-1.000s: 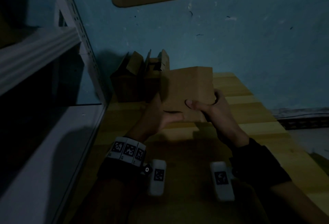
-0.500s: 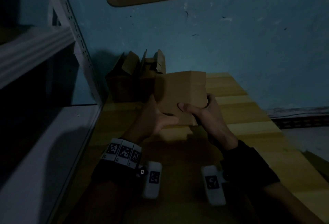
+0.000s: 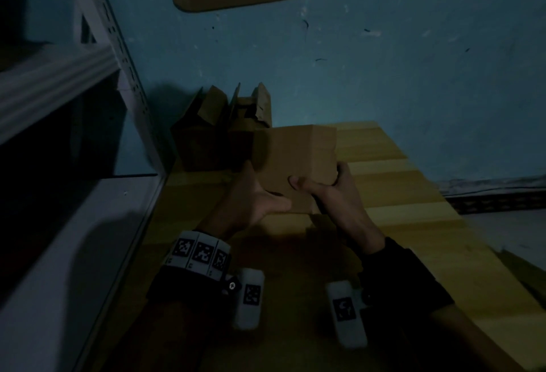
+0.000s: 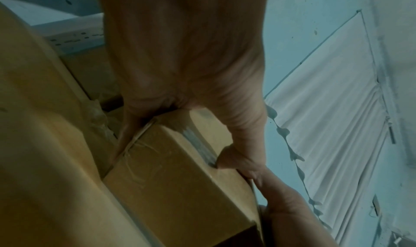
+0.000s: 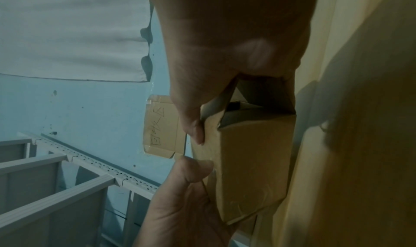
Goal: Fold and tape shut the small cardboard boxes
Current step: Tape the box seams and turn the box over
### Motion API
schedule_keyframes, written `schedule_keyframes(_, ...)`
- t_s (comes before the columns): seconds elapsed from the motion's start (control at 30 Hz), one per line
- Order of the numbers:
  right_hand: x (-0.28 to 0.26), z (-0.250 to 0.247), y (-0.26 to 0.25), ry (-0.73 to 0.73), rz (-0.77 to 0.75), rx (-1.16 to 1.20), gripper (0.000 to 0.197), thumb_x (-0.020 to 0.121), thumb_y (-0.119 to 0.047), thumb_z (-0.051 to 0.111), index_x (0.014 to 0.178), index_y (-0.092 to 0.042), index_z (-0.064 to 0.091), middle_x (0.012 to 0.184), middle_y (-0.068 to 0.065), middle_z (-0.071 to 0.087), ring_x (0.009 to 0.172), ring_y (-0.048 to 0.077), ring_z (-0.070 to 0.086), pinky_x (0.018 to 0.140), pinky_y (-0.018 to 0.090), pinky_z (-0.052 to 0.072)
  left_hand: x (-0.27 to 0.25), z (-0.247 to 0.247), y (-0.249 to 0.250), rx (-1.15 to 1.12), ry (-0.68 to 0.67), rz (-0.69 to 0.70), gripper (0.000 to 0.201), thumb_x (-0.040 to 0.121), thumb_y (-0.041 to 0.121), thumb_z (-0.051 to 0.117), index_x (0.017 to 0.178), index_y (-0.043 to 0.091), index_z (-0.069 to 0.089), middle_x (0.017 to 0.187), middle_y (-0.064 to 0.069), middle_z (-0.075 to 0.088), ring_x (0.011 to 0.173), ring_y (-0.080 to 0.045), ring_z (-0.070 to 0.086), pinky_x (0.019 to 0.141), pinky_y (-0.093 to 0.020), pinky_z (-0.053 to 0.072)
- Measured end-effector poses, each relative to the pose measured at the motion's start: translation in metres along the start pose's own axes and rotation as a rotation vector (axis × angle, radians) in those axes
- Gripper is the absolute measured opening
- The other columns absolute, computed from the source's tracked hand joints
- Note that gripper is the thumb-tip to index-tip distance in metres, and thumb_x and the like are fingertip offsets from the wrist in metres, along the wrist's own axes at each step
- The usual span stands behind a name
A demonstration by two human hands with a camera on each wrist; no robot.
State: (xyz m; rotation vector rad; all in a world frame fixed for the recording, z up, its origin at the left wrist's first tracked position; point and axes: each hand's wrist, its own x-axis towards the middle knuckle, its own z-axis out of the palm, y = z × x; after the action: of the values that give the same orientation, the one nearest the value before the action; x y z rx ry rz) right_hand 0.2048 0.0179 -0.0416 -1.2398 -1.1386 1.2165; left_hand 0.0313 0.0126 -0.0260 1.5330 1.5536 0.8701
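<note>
So both hands have a grip on one small cardboard box [image 3: 295,161], held just above the bench [image 3: 413,194] near its far left end: left hand [image 3: 254,197] curled round the left side w/ thumb on the near face, right hand [image 3: 331,191] pinching the right edge. Clear tape shows along one seam in the left wrist view, but the right wrist view shows a flap end gaping, so prob. half done. Other boxes [image 3: 218,138] at the far left have flaps up, untaped.

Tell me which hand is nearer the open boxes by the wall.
Left. The left hand grips the held box beside the open boxes; the right hand grips its far side.
</note>
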Motion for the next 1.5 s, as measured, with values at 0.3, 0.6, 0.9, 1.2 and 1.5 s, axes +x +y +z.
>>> schedule_keyframes(0.3,0.005,-0.005,-0.007,0.032,0.004,-0.048,0.097,0.061,-0.041,0.095,0.138,-0.018,0.042,0.123,-0.001,0.067,0.107,0.018,0.07,0.091,0.043,0.061,-0.004,0.0,0.002,-0.153,-0.023,-0.013,0.088,0.076,0.031,0.082,0.146,0.033,0.027,0.108,0.024,0.046,0.103,-0.003,0.049,0.083,-0.022,0.037)
schedule_keyframes(0.6,0.003,-0.006,-0.006,0.031,0.034,-0.087,0.093,0.063,-0.045,0.094,0.137,-0.018,0.044,0.122,-0.004,0.066,0.108,0.017,0.068,0.092,0.048,0.06,-0.001,0.0,-0.002,-0.119,-0.059,0.063,0.101,0.063,0.041,0.085,0.146,0.031,0.028,0.112,0.027,0.048,0.11,-0.003,0.051,0.087,-0.022,0.038)
schedule_keyframes(0.9,0.001,-0.005,-0.008,0.013,0.011,-0.073,0.079,0.07,-0.036,0.092,0.131,-0.02,0.044,0.123,-0.005,0.065,0.108,0.015,0.067,0.091,0.04,0.06,0.0,-0.002,0.0,-0.089,-0.046,0.079,0.11,0.063,0.035,0.086,0.153,0.022,0.024,0.14,0.005,0.048,0.128,-0.016,0.047,0.111,-0.041,0.037)
schedule_keyframes(1.2,0.0,-0.004,-0.001,-0.016,-0.013,-0.072,0.079,0.071,-0.036,0.092,0.133,-0.018,0.046,0.124,-0.004,0.065,0.109,0.014,0.067,0.088,0.034,0.06,0.002,-0.009,-0.005,0.008,-0.062,0.057,0.119,0.058,0.048,0.09,0.153,0.026,0.022,0.146,0.003,0.043,0.134,-0.021,0.043,0.112,-0.047,0.036)
schedule_keyframes(1.5,0.001,0.0,-0.002,-0.034,-0.036,-0.081,0.077,0.07,-0.036,0.093,0.132,-0.02,0.049,0.124,-0.004,0.067,0.109,0.014,0.068,0.092,0.038,0.06,-0.002,-0.015,-0.004,-0.044,-0.085,0.065,0.091,0.077,0.019,0.082,0.147,0.03,0.025,0.12,0.016,0.047,0.11,-0.006,0.049,0.092,-0.024,0.04)
